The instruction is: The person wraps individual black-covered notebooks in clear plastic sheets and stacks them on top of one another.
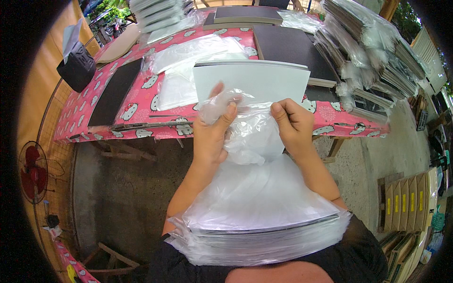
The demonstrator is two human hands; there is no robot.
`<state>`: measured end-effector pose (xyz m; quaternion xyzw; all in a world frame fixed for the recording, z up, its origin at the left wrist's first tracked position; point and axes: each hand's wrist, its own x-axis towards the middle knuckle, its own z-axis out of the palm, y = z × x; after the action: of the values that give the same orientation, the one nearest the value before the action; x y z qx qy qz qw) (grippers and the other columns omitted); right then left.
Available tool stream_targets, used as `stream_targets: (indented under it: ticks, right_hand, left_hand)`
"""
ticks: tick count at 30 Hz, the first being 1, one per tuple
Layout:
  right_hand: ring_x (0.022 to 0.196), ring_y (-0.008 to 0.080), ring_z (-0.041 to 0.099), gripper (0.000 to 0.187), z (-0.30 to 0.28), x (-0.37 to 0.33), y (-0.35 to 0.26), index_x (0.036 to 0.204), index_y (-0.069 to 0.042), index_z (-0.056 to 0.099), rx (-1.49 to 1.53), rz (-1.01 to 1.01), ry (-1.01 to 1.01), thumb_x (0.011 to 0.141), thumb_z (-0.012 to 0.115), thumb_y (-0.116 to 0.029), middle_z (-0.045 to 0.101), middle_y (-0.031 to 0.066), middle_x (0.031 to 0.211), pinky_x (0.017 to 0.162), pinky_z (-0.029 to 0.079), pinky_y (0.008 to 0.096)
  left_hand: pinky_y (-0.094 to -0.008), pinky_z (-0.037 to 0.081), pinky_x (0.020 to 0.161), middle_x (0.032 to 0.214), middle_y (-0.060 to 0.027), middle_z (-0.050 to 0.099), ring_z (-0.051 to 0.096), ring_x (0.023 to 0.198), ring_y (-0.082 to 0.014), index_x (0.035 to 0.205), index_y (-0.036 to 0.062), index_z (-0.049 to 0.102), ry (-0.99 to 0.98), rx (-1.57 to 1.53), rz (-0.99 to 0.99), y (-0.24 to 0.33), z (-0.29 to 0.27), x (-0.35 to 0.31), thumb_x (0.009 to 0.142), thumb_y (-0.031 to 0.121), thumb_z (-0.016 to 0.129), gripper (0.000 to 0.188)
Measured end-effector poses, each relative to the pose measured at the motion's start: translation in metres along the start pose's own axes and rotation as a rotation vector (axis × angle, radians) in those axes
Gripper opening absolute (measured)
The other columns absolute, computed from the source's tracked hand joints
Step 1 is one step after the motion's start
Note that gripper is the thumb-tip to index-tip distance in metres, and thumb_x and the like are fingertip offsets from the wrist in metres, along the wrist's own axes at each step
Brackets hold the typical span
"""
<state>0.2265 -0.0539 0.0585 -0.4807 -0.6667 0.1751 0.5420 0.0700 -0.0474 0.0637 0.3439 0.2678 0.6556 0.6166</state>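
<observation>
In front of me stands a thin stack of white sheets (252, 80) with dark edges along its top. Clear plastic wrap (252, 127) is bunched around its lower part. My left hand (214, 127) grips the bunched plastic at the left, thumb in front and a fingertip showing behind it. My right hand (292, 125) pinches the plastic at the right side of the sheets, its thumb pressed on the front. Below both hands, a pile of plastic-wrapped sheets (264, 203) rests against my body on my lap.
Ahead is a table with a pink patterned cover (130, 96). On it lie clear plastic sleeves (184, 61), a dark board (115, 94), black panels (295, 52) and wrapped stacks (373, 52) at right. A red fan (33, 172) stands left; brown folders (406, 203) stand lower right.
</observation>
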Motion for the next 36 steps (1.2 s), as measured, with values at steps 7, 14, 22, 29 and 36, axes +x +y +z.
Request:
stream_targets:
  ticks: [7,14,22,29,36]
  right_hand:
    - [0.053,0.0247,0.052,0.017,0.006,-0.001,0.004,0.074,-0.001,0.056,-0.076,-0.047,-0.058,0.08,0.052,-0.016,0.053,0.0138,0.06,0.049,0.04,0.0294]
    - [0.053,0.0104,0.046,0.016,0.006,-0.004,0.005,0.076,0.0,0.058,0.054,0.132,-0.191,0.078,0.058,-0.016,0.053,0.0042,0.059,0.049,0.037,0.0233]
    - [0.047,0.0124,0.044,0.022,0.016,-0.01,0.009,0.071,0.0,0.057,0.097,0.074,-0.097,0.08,0.056,-0.019,0.05,0.0076,0.052,0.045,0.035,0.0255]
    - [0.058,0.0115,0.051,0.021,0.01,0.004,0.031,0.073,0.0,0.054,0.006,-0.109,0.007,0.082,0.054,-0.019,0.055,0.0061,0.067,0.05,0.039,0.0274]
    - [0.073,0.0148,0.055,0.016,-0.014,-0.005,0.041,0.09,-0.002,0.058,0.415,0.187,-0.812,0.08,0.055,-0.014,0.06,0.0059,0.082,0.066,0.045,0.0282]
  left_hand:
    - [-0.0295,0.049,0.071,0.093,-0.0111,0.058,0.057,0.08,-0.0182,0.104,-0.0019,0.05,0.063,-0.075,-0.058,-0.006,-0.016,0.003,0.075,0.011,0.062,0.033]
    - [-0.0279,0.05,0.065,0.087,-0.011,0.059,0.058,0.076,-0.0168,0.097,-0.001,0.054,0.109,-0.013,-0.06,-0.009,-0.014,0.002,0.074,0.009,0.063,0.027]
    - [-0.0271,0.048,0.061,0.076,-0.006,0.057,0.056,0.068,-0.0133,0.086,0.0015,0.054,0.067,-0.087,-0.1,-0.024,-0.024,-0.002,0.076,0.013,0.062,0.017]
    - [-0.0243,0.045,0.054,0.071,-0.0019,0.054,0.052,0.06,-0.0093,0.083,0.0043,0.054,-0.041,0.109,-0.078,-0.03,-0.008,-0.01,0.081,0.021,0.057,0.017]
    - [-0.0212,0.043,0.057,0.073,0.0006,0.055,0.051,0.065,-0.0061,0.088,0.0083,0.055,-0.108,0.031,-0.282,0.003,-0.03,0.021,0.08,0.026,0.058,0.02]
